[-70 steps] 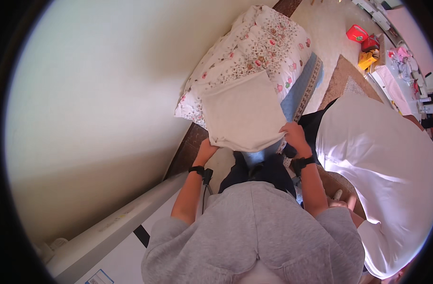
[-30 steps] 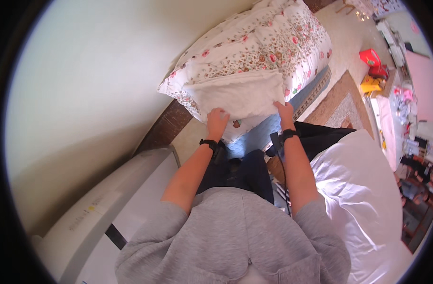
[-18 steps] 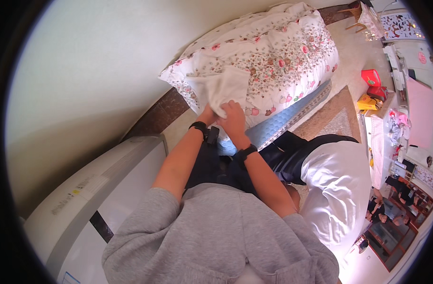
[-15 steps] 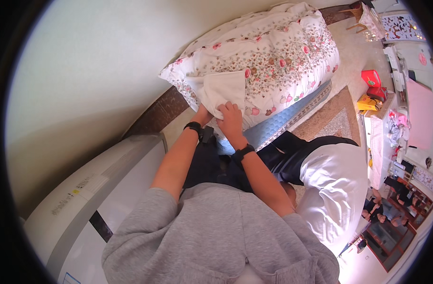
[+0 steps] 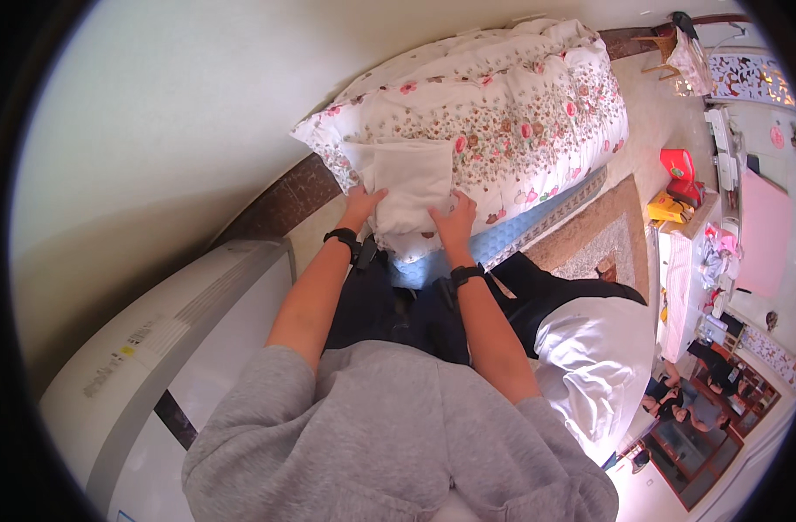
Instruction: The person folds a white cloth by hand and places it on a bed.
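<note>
The person is pressing a folded white cloth (image 5: 408, 184) down onto the near end of a flowered quilt (image 5: 511, 104), which is lying bundled on a bed with a blue sheet (image 5: 502, 239) showing beneath it. The left hand (image 5: 363, 204) is resting flat on the cloth's lower left edge, fingers spread and not clenched; the right hand (image 5: 454, 217) is lying on the lower right corner, fingers pressing down rather than gripping. To do this well, both palms should be smoothing outward from the middle so the layers are lying square and the edges are lining up, with even weight so the soft quilt is not tipping the cloth off. A white appliance (image 5: 146, 348) is standing at the left, well apart from the hands.
</note>
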### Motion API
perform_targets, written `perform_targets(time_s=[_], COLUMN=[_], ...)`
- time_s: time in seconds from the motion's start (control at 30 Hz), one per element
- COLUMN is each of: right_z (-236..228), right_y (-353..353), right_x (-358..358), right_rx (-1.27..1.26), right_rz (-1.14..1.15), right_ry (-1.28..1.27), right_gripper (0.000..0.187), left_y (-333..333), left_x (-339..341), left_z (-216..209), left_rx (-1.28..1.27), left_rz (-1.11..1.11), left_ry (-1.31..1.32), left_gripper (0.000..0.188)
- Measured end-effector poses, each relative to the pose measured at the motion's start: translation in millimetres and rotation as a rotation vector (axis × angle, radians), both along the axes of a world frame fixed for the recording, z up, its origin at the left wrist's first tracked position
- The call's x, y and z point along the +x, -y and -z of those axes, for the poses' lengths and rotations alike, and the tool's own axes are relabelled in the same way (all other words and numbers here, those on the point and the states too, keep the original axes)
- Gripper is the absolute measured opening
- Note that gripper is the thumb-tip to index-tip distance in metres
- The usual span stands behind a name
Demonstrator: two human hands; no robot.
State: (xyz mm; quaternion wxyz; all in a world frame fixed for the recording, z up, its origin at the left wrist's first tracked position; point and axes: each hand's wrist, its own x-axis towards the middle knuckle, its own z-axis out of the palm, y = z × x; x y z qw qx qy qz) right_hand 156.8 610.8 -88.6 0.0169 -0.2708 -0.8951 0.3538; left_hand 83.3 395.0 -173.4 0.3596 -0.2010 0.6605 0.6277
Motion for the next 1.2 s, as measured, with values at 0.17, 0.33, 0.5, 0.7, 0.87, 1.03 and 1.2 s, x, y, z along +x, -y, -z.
perform_targets(time_s=[0.17, 0.33, 0.5, 0.7, 0.87, 1.03, 1.2], right_z=[38, 46, 42, 7, -65, -128, -196], right_y=[-29, -19, -17, -32, -13, 6, 39], right_x=[-8, -19, -39, -64, -104, -160, -205], right_rx=[-0.695, -0.701, -0.774, -0.889, -0.985, -0.966, -0.916], right_rz=[0.069, -0.046, -0.077, -0.153, -0.255, -0.332, -0.569], right_ry=[0.221, 0.047, 0.085, 0.202, 0.226, 0.339, 0.33], right_gripper=[0.077, 0.079, 0.07, 0.068, 0.065, 0.066, 0.07], left_y=[-15, -7, -8, -5, -8, -10, -5], left_x=[-11, -15, -25, -20, 2, -2, -18], left_z=[5, -5, -12, -37, -71, -99, -79], left_rx=[0.105, 0.082, 0.157, 0.275, 0.68, 0.897, 1.008], left_rz=[-0.13, -0.091, -0.051, -0.178, -0.362, -0.323, -0.495], left_ry=[0.029, 0.044, 0.062, 0.136, 0.246, 0.479, 0.29], left_gripper=[0.049, 0.053, 0.055, 0.049, 0.048, 0.057, 0.06])
